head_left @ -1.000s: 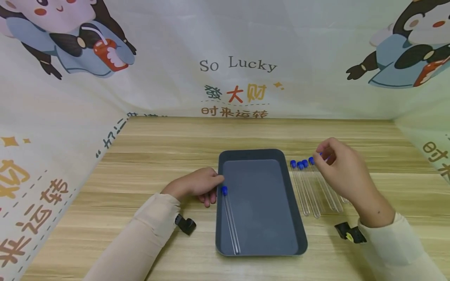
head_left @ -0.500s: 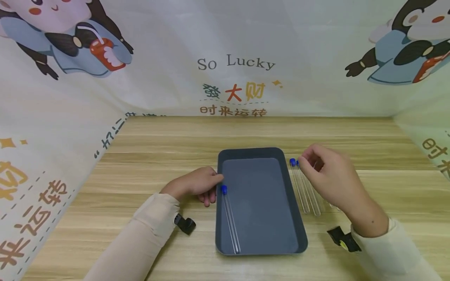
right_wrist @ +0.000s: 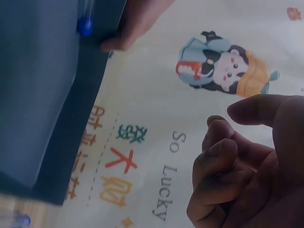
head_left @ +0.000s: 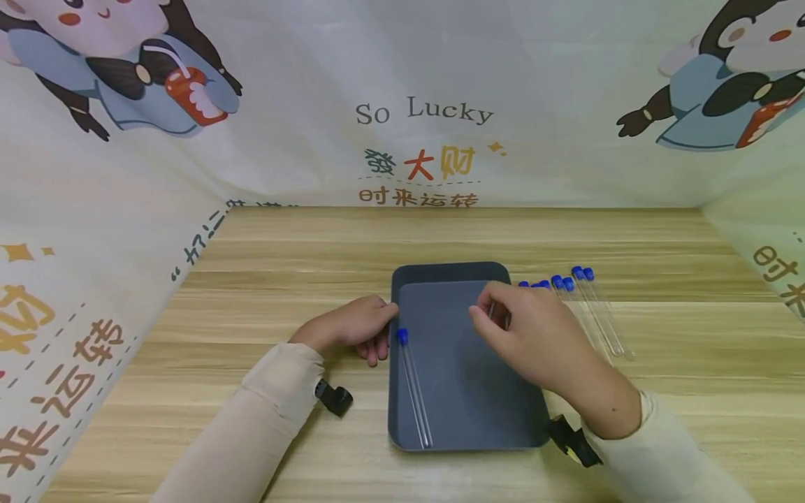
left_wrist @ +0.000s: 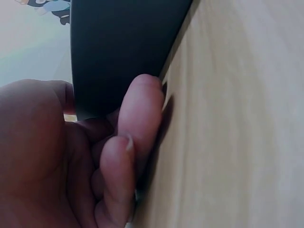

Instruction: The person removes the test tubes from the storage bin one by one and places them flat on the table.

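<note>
A dark grey tray (head_left: 465, 419) lies on the table, with one clear test tube (head_left: 415, 398) with a blue cap along its left side. My left hand (head_left: 352, 325) grips the tray's left edge, thumb over the rim; in the left wrist view, fingers (left_wrist: 140, 104) lie along the outer wall near the tabletop. My right hand (head_left: 528, 332) hovers over the tray's right half. In the right wrist view its fingers (right_wrist: 216, 166) are loosely curled, with the thumb apart and nothing visible between. Several blue-capped test tubes (head_left: 594, 307) lie right of the tray, partly hidden by that hand.
The wooden table (head_left: 302, 258) runs back to a printed white cloth (head_left: 302, 126), which also rises at both sides. Black wrist cameras sit at the left cuff (head_left: 308, 370) and right cuff (head_left: 619, 429).
My right hand has moved left from the row of test tubes to above the tray, uncovering the tubes farther right. My left hand stays at the tray's edge.
</note>
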Available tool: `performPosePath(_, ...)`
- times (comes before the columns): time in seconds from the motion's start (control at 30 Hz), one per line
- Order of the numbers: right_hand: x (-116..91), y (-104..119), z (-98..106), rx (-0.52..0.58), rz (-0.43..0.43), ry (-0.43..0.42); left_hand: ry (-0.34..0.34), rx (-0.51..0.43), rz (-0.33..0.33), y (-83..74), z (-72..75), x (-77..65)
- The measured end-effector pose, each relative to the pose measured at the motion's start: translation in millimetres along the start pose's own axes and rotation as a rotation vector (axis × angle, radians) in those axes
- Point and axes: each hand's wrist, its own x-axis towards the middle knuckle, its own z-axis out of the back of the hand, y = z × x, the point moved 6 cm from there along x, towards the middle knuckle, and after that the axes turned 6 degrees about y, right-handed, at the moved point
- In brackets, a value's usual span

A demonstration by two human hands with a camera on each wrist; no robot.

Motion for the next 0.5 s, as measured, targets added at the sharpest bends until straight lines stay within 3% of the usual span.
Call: performPosePath(0.5, 28, 29, -61, -0.065, 0.028, 0.262, 0.006, 0.002, -0.003, 1.2, 0.3, 0.6)
